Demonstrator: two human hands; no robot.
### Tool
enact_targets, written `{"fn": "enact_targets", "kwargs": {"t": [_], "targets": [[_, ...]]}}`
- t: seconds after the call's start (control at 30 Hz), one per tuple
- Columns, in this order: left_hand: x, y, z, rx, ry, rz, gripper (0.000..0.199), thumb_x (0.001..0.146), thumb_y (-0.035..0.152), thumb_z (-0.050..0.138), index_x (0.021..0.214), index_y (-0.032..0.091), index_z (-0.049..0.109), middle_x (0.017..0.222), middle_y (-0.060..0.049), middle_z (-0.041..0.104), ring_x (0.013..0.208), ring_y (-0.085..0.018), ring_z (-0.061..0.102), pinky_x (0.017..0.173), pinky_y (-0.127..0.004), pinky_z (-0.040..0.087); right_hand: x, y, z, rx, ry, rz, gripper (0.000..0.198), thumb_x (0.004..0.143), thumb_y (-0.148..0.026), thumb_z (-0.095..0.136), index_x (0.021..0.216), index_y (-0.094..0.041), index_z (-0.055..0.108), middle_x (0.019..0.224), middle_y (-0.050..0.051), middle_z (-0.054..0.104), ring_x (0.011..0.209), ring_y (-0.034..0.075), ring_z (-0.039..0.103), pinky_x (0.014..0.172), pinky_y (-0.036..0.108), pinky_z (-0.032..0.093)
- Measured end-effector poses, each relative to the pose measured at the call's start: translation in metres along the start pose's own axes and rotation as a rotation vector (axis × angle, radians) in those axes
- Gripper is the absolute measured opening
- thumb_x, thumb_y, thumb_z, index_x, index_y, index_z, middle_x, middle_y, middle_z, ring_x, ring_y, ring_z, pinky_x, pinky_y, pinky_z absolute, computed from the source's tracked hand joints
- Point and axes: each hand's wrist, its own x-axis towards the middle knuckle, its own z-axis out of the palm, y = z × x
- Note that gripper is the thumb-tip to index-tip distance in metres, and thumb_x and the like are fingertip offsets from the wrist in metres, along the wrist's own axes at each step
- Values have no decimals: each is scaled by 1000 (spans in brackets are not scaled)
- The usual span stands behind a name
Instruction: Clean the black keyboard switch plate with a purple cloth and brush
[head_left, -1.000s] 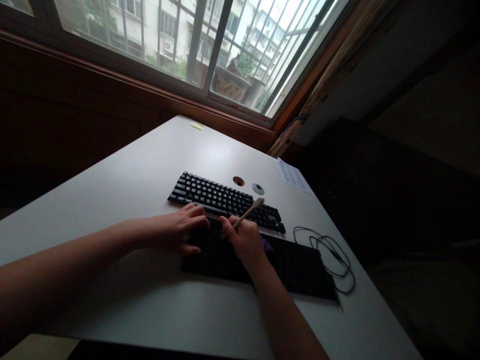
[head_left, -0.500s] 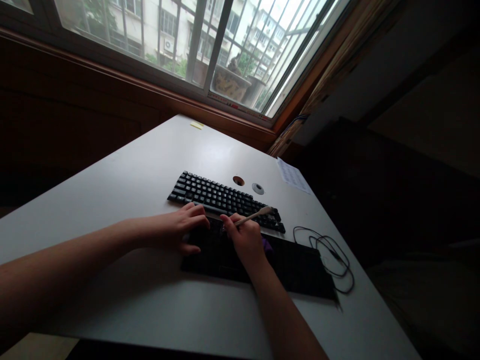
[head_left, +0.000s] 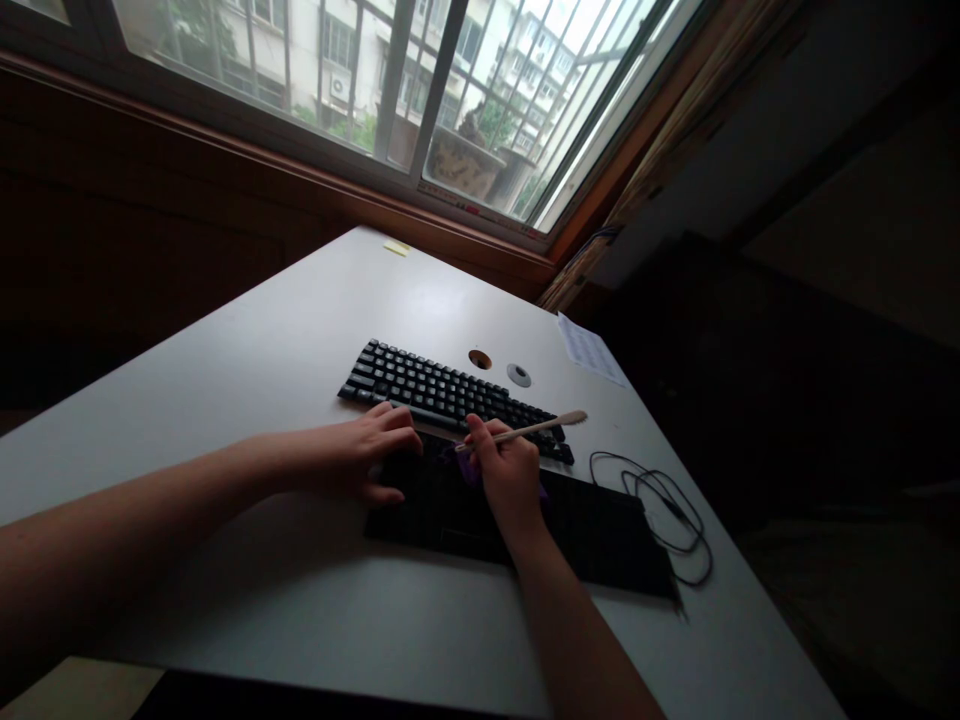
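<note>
My right hand [head_left: 511,478] grips a pale toothbrush [head_left: 546,425], whose bristled end points up to the right. Bunched purple cloth [head_left: 470,470] shows under the same hand, over a long black keyboard base [head_left: 600,530]; whether the fingers also hold the cloth, I cannot tell. At the base's left end rests my left hand [head_left: 379,440], thumb and bent fingers spread apart on it. Just behind the base lies a black keyboard section with keys [head_left: 435,385], partly hidden by the brush and my right hand. The dark surface hides the base's details.
A black cable [head_left: 686,520] lies coiled to the right of the base. Further back are a cable hole [head_left: 480,359], a grey round cap [head_left: 519,375] and a printed sheet [head_left: 590,350]. A yellow slip [head_left: 396,248] lies at the white table's far corner, below the window.
My right hand has shifted slightly right with the toothbrush, whose bristled end has swung further right. More purple cloth shows beneath the fingers. My left hand stays in place on the base.
</note>
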Motion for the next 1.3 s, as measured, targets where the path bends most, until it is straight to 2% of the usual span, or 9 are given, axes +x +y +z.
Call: {"fn": "enact_targets", "kwargs": {"t": [0.13, 0.4, 0.5, 0.73, 1.03, 1.3], "targets": [[0, 0, -1, 8, -14, 3, 49, 82, 34, 78, 124, 22, 56, 117, -10, 53, 104, -29, 49, 89, -44, 50, 0, 0, 0, 8, -3, -2, 50, 99, -56, 56, 67, -20, 67, 53, -2, 60, 51, 13, 58, 55, 24, 41], [0, 0, 0, 15, -23, -2, 50, 82, 36, 78, 124, 23, 55, 118, -10, 53, 105, -29, 49, 90, -45, 50, 1, -3, 1, -84, -150, -87, 47, 99, -52, 56, 65, -21, 65, 54, -1, 63, 53, 14, 61, 57, 24, 42], [0, -1, 1, 11, -8, 7, 49, 81, 37, 78, 123, 23, 55, 117, -10, 53, 105, -29, 49, 90, -43, 50, 0, -4, 1, -77, -182, -77, 47, 99, -51, 55, 63, -22, 65, 51, -1, 61, 51, 14, 61, 56, 24, 42], [2, 2, -2, 19, -17, 10, 48, 82, 37, 78, 122, 21, 56, 116, -11, 54, 102, -29, 49, 89, -45, 49, -2, -5, 3, -22, -204, -31, 46, 98, -51, 57, 64, -21, 66, 51, -2, 63, 49, 13, 61, 54, 23, 43], [1, 1, -1, 12, 1, 8, 48, 81, 36, 79, 122, 22, 58, 116, -10, 55, 102, -28, 50, 89, -43, 50, -3, -6, 5, 8, -242, -68, 44, 99, -50, 57, 66, -22, 67, 55, -1, 65, 51, 14, 61, 56, 24, 43], [0, -2, 1, 40, 11, 30, 50, 81, 38, 79, 122, 21, 56, 116, -11, 54, 102, -29, 50, 91, -45, 49, -6, -15, 5, -74, -304, -145, 46, 100, -46, 53, 61, -22, 59, 52, -2, 57, 52, 14, 57, 57, 25, 39]]}}
